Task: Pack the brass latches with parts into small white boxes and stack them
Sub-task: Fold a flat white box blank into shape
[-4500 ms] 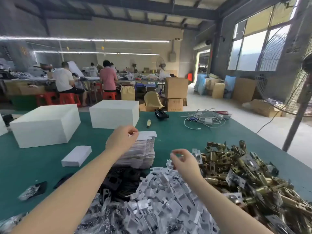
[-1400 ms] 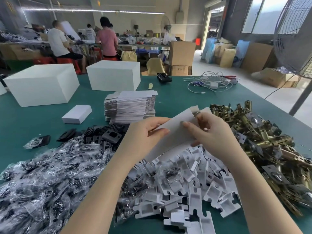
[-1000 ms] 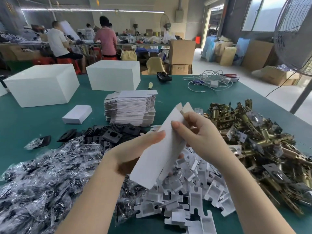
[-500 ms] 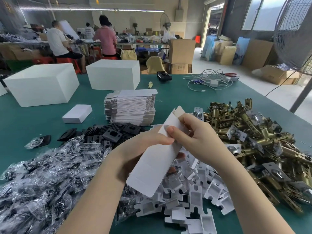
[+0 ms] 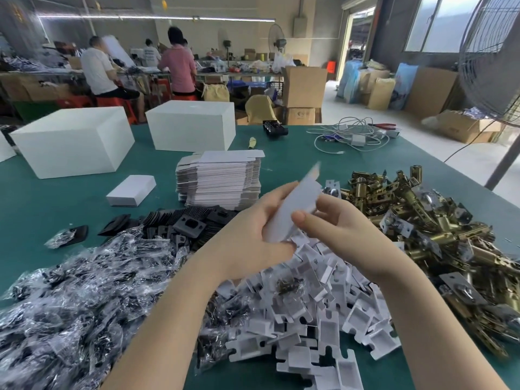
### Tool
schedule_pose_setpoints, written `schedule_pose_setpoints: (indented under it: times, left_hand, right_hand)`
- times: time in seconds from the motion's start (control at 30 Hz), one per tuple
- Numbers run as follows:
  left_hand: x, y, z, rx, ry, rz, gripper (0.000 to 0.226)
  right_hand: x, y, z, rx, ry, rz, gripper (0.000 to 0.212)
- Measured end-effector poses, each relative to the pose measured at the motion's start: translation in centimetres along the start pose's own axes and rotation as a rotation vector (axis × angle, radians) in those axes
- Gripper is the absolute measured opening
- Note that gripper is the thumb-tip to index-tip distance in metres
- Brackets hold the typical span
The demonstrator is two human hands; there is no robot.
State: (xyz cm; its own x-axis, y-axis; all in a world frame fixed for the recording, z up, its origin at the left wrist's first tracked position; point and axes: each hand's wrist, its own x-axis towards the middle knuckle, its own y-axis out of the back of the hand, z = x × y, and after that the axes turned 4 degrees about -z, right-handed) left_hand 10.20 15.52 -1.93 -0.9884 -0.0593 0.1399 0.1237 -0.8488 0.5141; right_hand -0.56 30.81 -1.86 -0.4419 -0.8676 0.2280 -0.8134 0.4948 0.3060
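Observation:
A small white carton [image 5: 292, 209], partly folded, is held up over the table between both hands. My left hand [image 5: 250, 235] grips its lower end, fingers curled round it. My right hand [image 5: 334, 229] holds its side with thumb and fingers; the top flap is blurred. Brass latches [image 5: 427, 229] lie heaped at the right. White card inserts [image 5: 318, 299] are piled below the hands. A stack of flat white cartons [image 5: 222, 178] stands behind. One closed small white box [image 5: 131, 190] lies at the left.
Clear bags of dark parts [image 5: 78, 299] cover the near left, black plates [image 5: 185, 223] beyond them. Two big white boxes [image 5: 73, 140] [image 5: 191, 129] stand at the back of the green table [image 5: 42, 209]. Cables [image 5: 351, 137] lie far right. People work at benches behind.
I took a flat carton from the stack and brought it over the inserts. Over the last second both hands have turned it more upright and opened it out; the top flap is moving.

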Motion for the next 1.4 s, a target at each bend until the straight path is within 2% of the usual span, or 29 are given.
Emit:
schedule_pose_setpoints:
  times: [0.1,0.17,0.27,0.37,0.57,0.73,0.93,1.03,1.13,1.27,1.33,1.4]
  left_hand:
    - [-0.2,0.1,0.3,0.367,-0.057,0.048,0.096]
    - [-0.2,0.2,0.1,0.472,-0.067,0.106,0.095]
    - [-0.1,0.5,-0.3,0.5,-0.022,0.13,0.097]
    - [0.1,0.7,-0.3,0.619,-0.063,0.148,0.087]
    - [0.1,0.6,-0.2,0.706,-0.112,0.171,0.078]
    - [-0.3,0.2,0.3,0.766,-0.139,0.257,0.073]
    - [-0.4,0.2,0.5,0.764,-0.127,0.288,0.063]
    - [-0.4,0.5,0.1,0.728,-0.102,0.219,0.073]
    - [-0.2,0.6,0.0,0.69,-0.077,0.118,0.082]
    - [0.0,0.7,-0.2,0.617,-0.044,0.109,0.069]
    - [0.1,0.5,-0.1,0.542,-0.019,0.099,0.069]
    - [0.1,0.2,0.0,0.354,-0.057,0.115,0.058]
  right_hand:
    - [0.1,-0.1,0.1,0.058,0.011,0.019,0.027]
    - [0.2,-0.3,0.3,0.095,0.017,0.059,0.029]
    - [0.3,-0.5,0.8,0.205,0.065,0.119,0.019]
    - [0.4,-0.4,1.3,0.231,0.093,0.171,0.02]
    - [0.4,0.1,1.7,0.23,0.109,0.135,0.017]
    - [0.5,-0.1,1.7,0.272,0.149,0.148,0.017]
    - [0.5,-0.4,1.4,0.192,0.172,0.181,0.022]
    - [0.5,-0.3,1.5,0.052,0.193,0.217,0.019]
    - [0.5,0.0,1.7,-0.004,0.134,0.225,0.022]
    - [0.4,0.0,1.5,-0.037,0.169,0.226,0.015]
    - [0.5,-0.4,1.4,-0.015,0.187,0.319,0.026]
    - [0.7,-0.6,1.5,-0.004,0.173,0.42,0.046]
